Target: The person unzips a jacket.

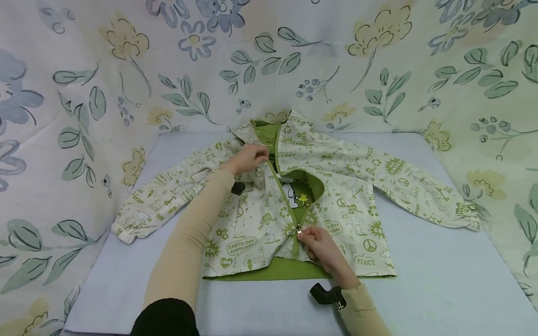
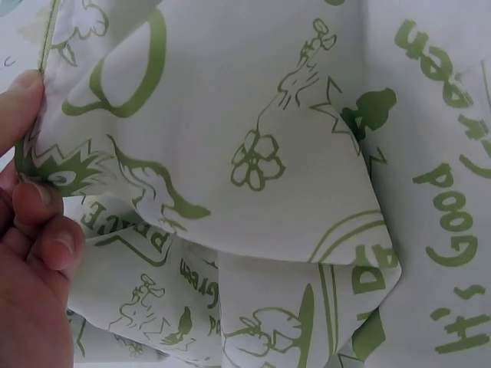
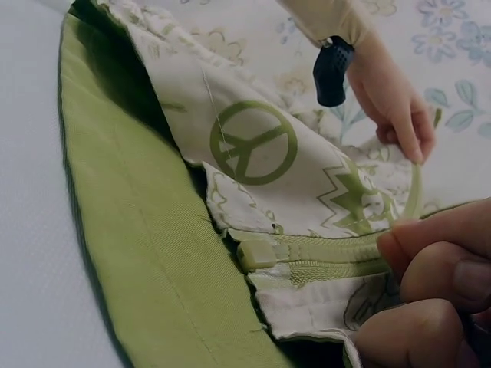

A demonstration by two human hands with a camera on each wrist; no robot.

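A white jacket [image 1: 349, 210] with green prints and a green lining lies front up, sleeves spread to both sides. Its front zipper is joined at the bottom and parted above, where a dark green inside with a cartoon print [image 1: 296, 193] shows. My left hand [image 1: 248, 158] pinches the front edge below the collar, holding that panel raised; in the left wrist view the cloth [image 2: 207, 146] hangs from thumb and fingers. Lower down, my right hand [image 1: 321, 247] pinches the metal zipper pull [image 1: 299, 229]. In the right wrist view the zipper's bottom stop [image 3: 257, 254] shows near the hem.
The jacket lies on a table with a pale cloth [image 1: 441, 280]. Behind and at the sides hangs a floral curtain [image 1: 269, 70]. Black wrist cameras are strapped to both wrists, one at the right cuff [image 1: 328, 295].
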